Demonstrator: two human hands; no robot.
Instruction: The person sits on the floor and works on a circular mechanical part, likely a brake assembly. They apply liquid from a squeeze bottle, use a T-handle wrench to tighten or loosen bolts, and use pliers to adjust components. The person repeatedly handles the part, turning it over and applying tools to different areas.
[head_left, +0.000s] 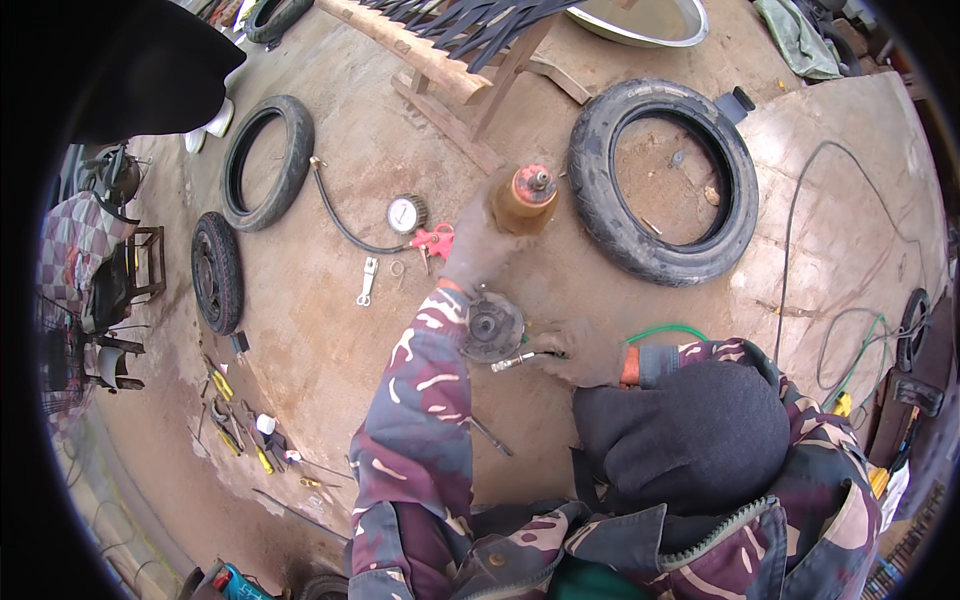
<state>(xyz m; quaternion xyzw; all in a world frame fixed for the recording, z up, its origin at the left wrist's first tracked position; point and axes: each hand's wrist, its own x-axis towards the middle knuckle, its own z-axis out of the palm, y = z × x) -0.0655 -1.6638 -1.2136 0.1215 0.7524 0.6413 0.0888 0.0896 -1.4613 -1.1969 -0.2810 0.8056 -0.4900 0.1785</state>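
Observation:
My left hand is wrapped round an amber bottle with a red cap and a metal valve stem on top, held above the floor. In my right hand is a silver metal hose fitting, its tip pointing left. A green hose shows just beyond my right wrist. Between and below my hands lies a round grey metal disc. Left of my left hand rests a tyre inflator with a round pressure gauge, a red handle and a black hose.
A large tyre lies at the right, with a smaller tyre and a small wheel at the left. Hand tools lie at the lower left. A wooden rack with black strips stands ahead; a thin cable trails at the right.

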